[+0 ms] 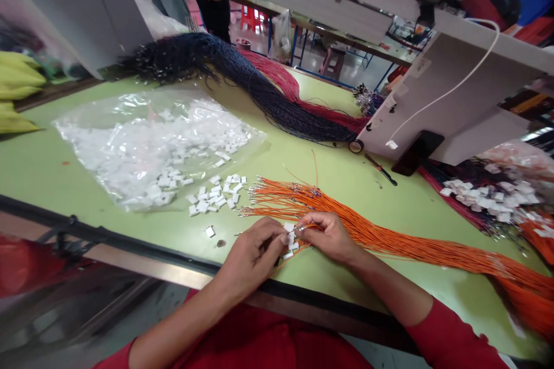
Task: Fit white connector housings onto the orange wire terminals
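Observation:
My left hand (256, 247) is closed in a pinch at a small white connector housing (289, 227), near the table's front edge. Facing it, my right hand (328, 236) pinches the end of an orange wire, its tip by the housing and partly hidden by my fingers. A few more white housings with orange wire lie just below my fingertips. Behind both hands stretches a thick bundle of orange wires (372, 223), metal terminals at its left end. Loose white housings (216, 193) are scattered left of those terminals, and a single housing (210, 231) lies apart.
A clear plastic bag (151, 144) of white housings covers the left of the green table (34, 167). Dark blue wires (259, 86) and red wires (277, 74) run across the back. A phone (418, 151) leans at right beside a pen-like tool (381, 169). Someone stands beyond.

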